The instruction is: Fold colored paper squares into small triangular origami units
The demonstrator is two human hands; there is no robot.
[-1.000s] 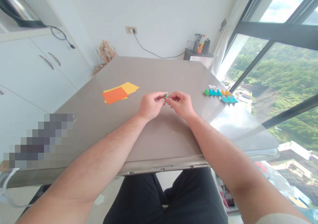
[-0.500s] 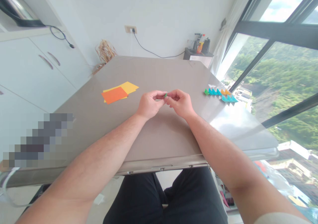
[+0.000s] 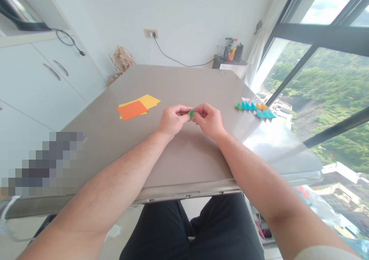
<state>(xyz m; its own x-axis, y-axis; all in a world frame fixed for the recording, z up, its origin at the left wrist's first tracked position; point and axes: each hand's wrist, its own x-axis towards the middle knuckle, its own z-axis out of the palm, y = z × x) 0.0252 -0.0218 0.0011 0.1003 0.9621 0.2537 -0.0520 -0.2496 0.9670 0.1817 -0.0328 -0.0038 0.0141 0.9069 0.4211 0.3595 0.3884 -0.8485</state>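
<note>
Between my fingertips, above the middle of the table, is a small green folded paper (image 3: 191, 114). My left hand (image 3: 173, 120) pinches its left side with thumb and fingers. On the right side my right hand (image 3: 209, 119) is closed on the same piece. The fingers cover part of it, so its full shape is hidden. To the left lie an orange paper sheet (image 3: 132, 110) and yellow paper sheets (image 3: 150, 100), overlapping. Over on the right stand several small folded paper pieces in rows: a green one (image 3: 239, 106), blue ones (image 3: 248, 106), orange ones (image 3: 261, 106) and teal ones (image 3: 265, 114).
The grey table (image 3: 184, 81) reaches from my lap toward the wall, with its front edge over my legs. A low cabinet (image 3: 229, 64) with bottles stands behind it. Dried stalks (image 3: 121, 62) are at the far left corner. A large window (image 3: 325, 83) lies to the right.
The green paper has turned between my fingers, and more of its face now shows. Both hands stay close together in nearly the same spot. The papers on the table have not moved.
</note>
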